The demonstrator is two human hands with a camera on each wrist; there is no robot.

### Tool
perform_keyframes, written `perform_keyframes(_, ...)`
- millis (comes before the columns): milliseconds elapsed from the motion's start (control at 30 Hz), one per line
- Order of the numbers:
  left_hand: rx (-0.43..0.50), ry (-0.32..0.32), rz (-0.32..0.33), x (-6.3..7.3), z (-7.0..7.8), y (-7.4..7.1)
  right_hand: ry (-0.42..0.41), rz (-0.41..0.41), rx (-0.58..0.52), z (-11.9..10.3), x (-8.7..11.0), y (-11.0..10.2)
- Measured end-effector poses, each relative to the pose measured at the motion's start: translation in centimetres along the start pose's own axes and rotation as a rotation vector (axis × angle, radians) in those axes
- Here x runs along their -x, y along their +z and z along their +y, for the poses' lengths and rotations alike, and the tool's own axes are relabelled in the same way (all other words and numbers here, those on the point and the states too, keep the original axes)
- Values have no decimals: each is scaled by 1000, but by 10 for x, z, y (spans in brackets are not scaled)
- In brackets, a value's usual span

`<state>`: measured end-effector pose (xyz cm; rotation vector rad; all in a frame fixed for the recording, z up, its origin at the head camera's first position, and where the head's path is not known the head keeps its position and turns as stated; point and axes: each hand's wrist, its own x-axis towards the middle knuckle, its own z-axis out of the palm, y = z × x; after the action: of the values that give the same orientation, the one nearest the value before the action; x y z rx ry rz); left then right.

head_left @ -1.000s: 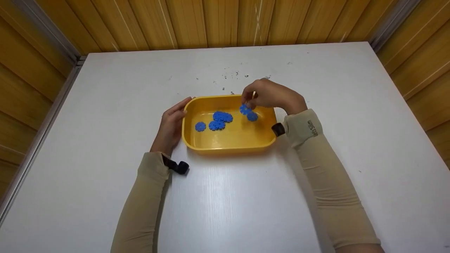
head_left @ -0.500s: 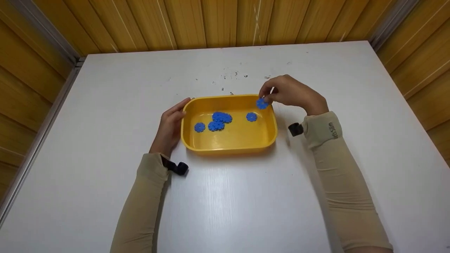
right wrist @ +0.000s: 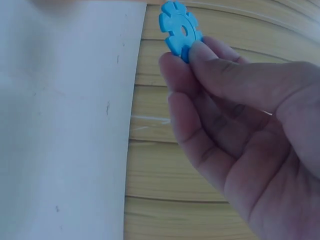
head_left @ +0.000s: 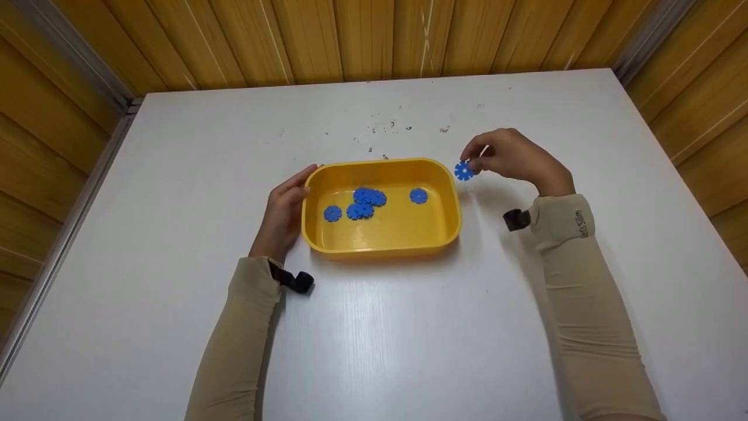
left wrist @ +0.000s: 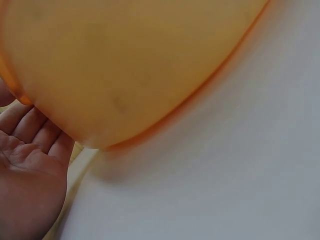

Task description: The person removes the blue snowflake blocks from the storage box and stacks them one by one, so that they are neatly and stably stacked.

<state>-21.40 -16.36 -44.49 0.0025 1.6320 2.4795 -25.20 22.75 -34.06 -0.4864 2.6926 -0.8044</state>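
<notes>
A yellow plastic tub (head_left: 385, 251) stands on the white table. My left hand (head_left: 281, 207) grips its left end, thumb at the rim and fingers along the outer wall; the left wrist view shows the palm (left wrist: 32, 175) beside the translucent side. Just past the tub's right rim, my right hand (head_left: 514, 156) pinches a blue snowflake building disc (head_left: 464, 171) between thumb and fingertips. Notches round its edge and a centre hole show on the disc (right wrist: 176, 25) in the right wrist view. Inside the tub lie a pile of similar discs (head_left: 367, 199), one disc (head_left: 332, 213) at left and another (head_left: 418, 196) at right.
The white table (head_left: 374, 339) has small dark marks behind the tub. Yellow wood-plank walls (head_left: 368, 41) border its back and sides. A black wrist camera (head_left: 301, 282) sits at the left cuff and another (head_left: 516, 220) at the right.
My right hand has moved right, carrying the pinched disc from over the tub to beyond its right rim. The left hand keeps its grip, and the tub stays nearly in place.
</notes>
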Motion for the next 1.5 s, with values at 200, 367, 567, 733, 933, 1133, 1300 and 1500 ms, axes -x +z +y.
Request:
perform_keyframes(200,1,-4,3,-1,-1,1,86,-11,-32,21,6,4)
perform_keyframes(367,-2,0,9,-1,0,0,130,-7,-65,34,8,8)
perform_keyframes(567,-4,-3,1,0,-1,1,147,9,-65,45,10,14)
perform_keyframes(733,-15,-1,-2,-1,-2,1,145,25,-63,54,14,20)
perform_keyframes(933,-23,-3,1,-1,-1,0,175,17,-74,61,15,22)
perform_keyframes(1133,-8,0,3,1,-1,-2,194,-2,-77,63,16,23)
perform_keyframes(1300,4,0,3,0,-1,-3,202,-19,-79,65,16,23)
perform_keyframes(1500,17,9,-15,-1,-1,-2,236,-30,-69,65,17,22)
